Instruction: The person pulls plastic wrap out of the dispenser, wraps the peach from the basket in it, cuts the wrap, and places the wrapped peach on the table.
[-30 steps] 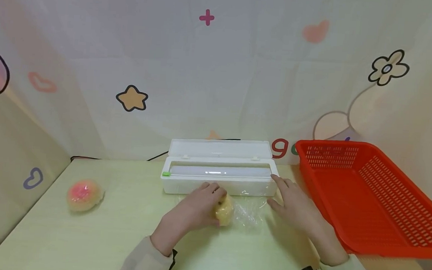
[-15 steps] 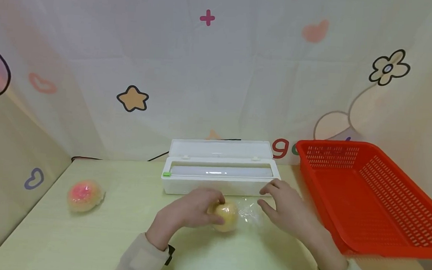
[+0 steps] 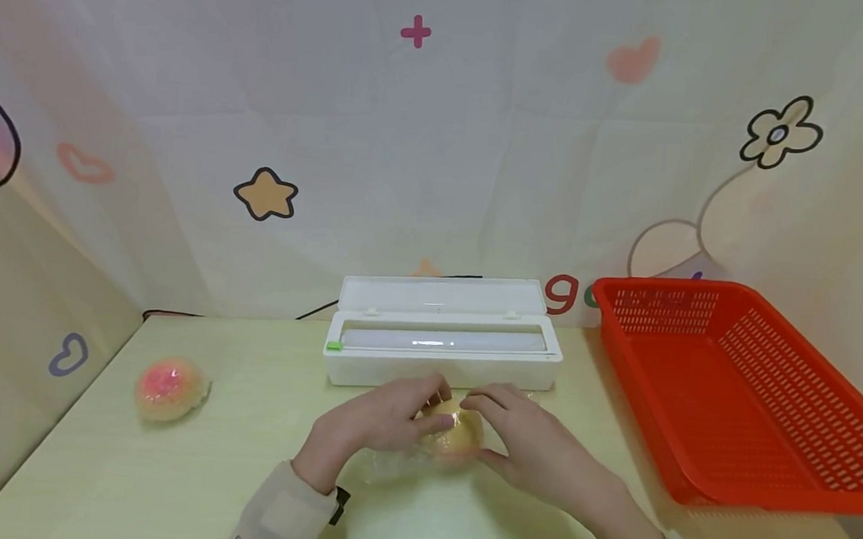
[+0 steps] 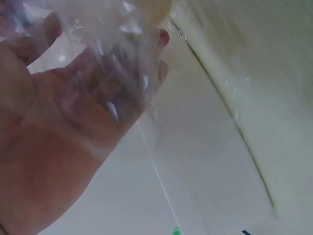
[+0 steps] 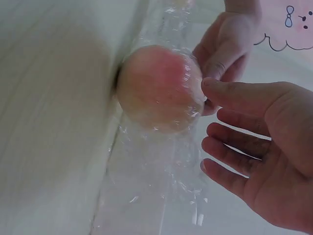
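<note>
A round peach (image 3: 457, 437), yellow with a pink blush, sits in clear cling film (image 5: 161, 161) on the table. My left hand (image 3: 391, 413) holds it from the left, thumb on top and fingers behind. Loose film hangs across that palm in the left wrist view, where only the peach's edge (image 4: 159, 10) shows. My right hand (image 3: 532, 443) is at the peach's right side, fingers loosely bent. In the right wrist view, the thumb tip of the right hand (image 5: 264, 147) is right at the peach's edge, the other fingers beside the film.
Behind the hands stands a white cling film dispenser (image 3: 439, 373), lid up, roll (image 3: 441, 340) inside. Another film-wrapped peach (image 3: 170, 389) lies on the table's left. A red plastic basket (image 3: 694, 388) stands at the right, and a printed curtain (image 3: 440, 153) hangs at the back.
The peach has turned and shifted slightly right and toward me under my left hand. My right hand has come left from the dispenser's right end to the peach's side.
</note>
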Demonstrator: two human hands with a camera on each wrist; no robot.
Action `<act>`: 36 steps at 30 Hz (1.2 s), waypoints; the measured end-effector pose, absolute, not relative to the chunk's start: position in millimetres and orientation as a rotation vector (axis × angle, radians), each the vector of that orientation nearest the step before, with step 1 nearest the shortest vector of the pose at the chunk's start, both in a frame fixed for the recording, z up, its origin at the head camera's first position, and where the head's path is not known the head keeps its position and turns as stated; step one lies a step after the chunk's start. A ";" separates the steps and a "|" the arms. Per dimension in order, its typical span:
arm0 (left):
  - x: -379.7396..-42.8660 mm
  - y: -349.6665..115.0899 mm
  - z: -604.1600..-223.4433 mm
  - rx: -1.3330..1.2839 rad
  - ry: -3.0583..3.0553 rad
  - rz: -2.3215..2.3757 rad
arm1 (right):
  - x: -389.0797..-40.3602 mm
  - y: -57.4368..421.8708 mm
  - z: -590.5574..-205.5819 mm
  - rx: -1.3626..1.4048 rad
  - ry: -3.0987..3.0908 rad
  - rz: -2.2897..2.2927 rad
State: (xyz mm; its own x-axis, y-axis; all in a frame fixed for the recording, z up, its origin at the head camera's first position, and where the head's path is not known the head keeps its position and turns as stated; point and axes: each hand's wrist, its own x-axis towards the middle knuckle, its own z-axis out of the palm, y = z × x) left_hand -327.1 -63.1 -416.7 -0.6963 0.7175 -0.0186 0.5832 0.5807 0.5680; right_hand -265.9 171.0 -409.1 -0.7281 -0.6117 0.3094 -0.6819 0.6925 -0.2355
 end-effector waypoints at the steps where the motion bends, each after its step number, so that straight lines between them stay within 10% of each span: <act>1: -327.8 -63.6 -417.3 1.077 2.548 0.793 | -266.2 169.4 -410.8 1.054 -2.694 0.487; 36: -322.2 -67.6 -401.8 1.296 2.795 0.798 | -278.5 155.0 -429.1 0.871 -2.932 0.403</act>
